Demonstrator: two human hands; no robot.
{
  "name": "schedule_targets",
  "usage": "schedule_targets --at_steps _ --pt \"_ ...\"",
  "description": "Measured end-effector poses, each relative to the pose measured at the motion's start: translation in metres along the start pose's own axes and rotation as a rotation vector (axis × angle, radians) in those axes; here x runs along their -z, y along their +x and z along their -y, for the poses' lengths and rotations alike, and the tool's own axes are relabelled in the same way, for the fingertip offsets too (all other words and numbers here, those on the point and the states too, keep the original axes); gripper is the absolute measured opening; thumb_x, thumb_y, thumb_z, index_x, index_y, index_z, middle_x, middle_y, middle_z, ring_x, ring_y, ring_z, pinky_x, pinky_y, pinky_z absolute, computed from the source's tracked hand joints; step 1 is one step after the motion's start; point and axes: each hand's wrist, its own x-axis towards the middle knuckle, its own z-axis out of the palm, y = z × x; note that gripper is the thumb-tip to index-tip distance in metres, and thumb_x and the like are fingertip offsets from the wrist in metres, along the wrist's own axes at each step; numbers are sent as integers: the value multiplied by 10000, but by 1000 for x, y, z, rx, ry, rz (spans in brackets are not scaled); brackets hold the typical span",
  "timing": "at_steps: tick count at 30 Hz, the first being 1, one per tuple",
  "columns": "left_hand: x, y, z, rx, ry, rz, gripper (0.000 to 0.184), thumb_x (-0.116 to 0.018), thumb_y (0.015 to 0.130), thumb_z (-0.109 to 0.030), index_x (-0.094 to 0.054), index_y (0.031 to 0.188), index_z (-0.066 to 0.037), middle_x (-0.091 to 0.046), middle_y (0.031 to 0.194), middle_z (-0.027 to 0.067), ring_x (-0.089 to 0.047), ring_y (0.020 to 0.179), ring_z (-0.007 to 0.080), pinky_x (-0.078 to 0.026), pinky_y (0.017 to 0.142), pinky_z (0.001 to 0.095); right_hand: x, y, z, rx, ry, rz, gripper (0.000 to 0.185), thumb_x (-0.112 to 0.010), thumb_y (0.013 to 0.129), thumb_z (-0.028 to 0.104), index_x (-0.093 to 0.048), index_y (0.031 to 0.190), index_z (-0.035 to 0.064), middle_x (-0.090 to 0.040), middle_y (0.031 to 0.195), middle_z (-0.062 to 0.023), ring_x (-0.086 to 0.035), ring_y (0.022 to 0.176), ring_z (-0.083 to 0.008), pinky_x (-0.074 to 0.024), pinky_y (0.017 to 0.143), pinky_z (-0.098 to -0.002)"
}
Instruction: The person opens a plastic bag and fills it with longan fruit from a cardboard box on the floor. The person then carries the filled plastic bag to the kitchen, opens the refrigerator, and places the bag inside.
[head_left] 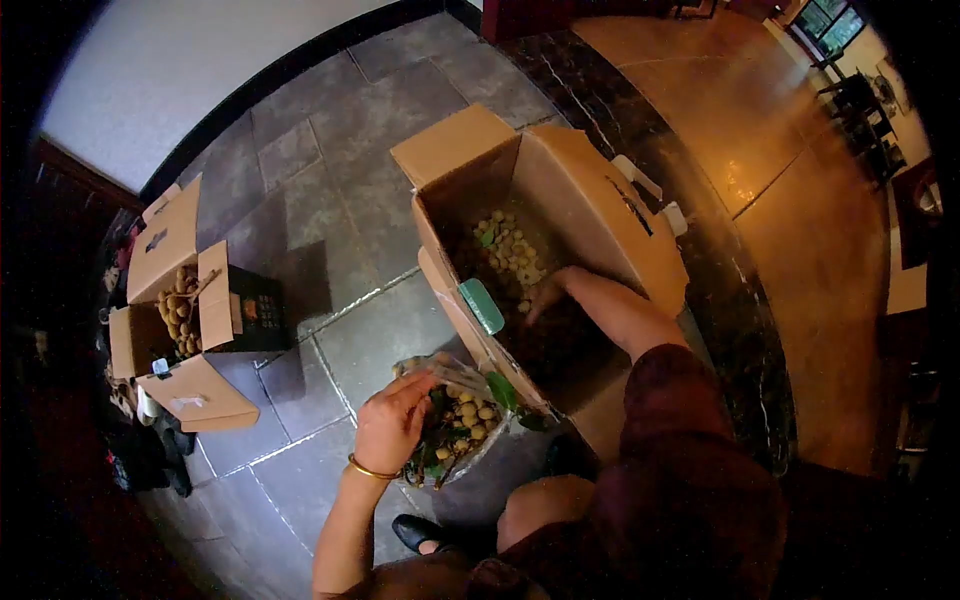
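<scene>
- left hand [398, 412] is pinching clear bag [465, 374] beside large box [600, 190]; best holding bag wide;
- right hand [550, 293] is reaching inside large box; grip not discernible.

The left hand [388, 418] pinches with curled fingers [408, 386]; the right hand [547, 294] reaches downward, forearm [612, 312] extended.

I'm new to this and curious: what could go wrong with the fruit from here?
If the left hand loses its hold on the clear bag, the bagged fruit might spill onto the floor. Stems among it might pierce the plastic. The right hand, reaching into the shadowy box, could squash the loose fruit.
</scene>
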Motion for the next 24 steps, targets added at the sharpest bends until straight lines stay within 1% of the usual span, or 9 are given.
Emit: schedule_targets --at_steps 5,8,11,13,15,17,20,23,24 --pt "0 -1 2 -3 6 -6 293 -601 761 -18 -645 1044 -78 -631 1096 107 -626 895 311 -517 763 357 -4 8 -13 133 -93 -28 407 -658 815 419 -669 878 18 -635 721 -51 -551 693 -142 -450 648 -325" --pt "-2 1 -1 22 -17 10 295 -595 762 -14 -643 1046 -76 -631 1094 105 -625 893 313 -517 763 357 -9 28 -34 277 157 73 373 -634 824 396 -677 900 33 -643 743 -51 -559 704 -153 -448 651 -336" --pt "1 1 -2 26 -10 -7 292 -589 763 -8 -641 1043 -70 -632 1090 102 -624 892 315 -516 762 357 -5 19 -14 -2 173 206 357 -616 824 385 -662 961 60 -647 847 -57 -563 757 -175 -453 693 -357" --pt "0 1 -1 20 -11 -8 290 -586 763 -4 -640 1041 -65 -633 1088 102 -624 891 314 -516 761 357 -13 60 -45 82 -103 54 374 -624 814 408 -650 979 74 -632 919 -61 -553 813 -184 -451 733 -367" --pt "1 1 -1 19 1 -3 287 -583 765 -2 -640 1040 -62 -633 1086 107 -625 889 315 -516 761 358 -17 62 -48 127 -166 24 399 -639 800 434 -643 998 88 -616 986 -66 -542 871 -196 -449 768 -378" --pt "0 2 -1 17 -1 -9 285 -581 767 -3 -639 1041 -59 -633 1084 110 -625 887 315 -516 761 358 -17 51 -45 135 -18 119 432 -661 782 463 -641 1018 102 -599 1049 -69 -531 934 -211 -446 799 -393" --pt "0 2 0 15 -7 -22 282 -580 771 -7 -638 1043 -56 -634 1081 112 -626 881 315 -515 759 358 -26 -14 31 -461 337 298 519 -686 762 491 -617 1115 117 -587 1106 -63 -524 982 -221 -445 807 -395" --pt "-1 3 0 7 -10 -18 278 -582 773 -13 -638 1042 -55 -635 1078 111 -626 875 314 -515 754 359 -40 -32 48 -380 235 169 585 -696 752 499 -580 1186 125 -550 1204 -57 -529 1019 -231 -451 816 -387" --pt "-2 3 1 8 -5 -14 277 -583 773 -15 -638 1042 -55 -635 1077 111 -626 874 314 -515 754 359 -41 -30 44 -338 322 261 580 -696 757 488 -575 1192 124 -538 1228 -60 -530 1025 -229 -454 823 -382"
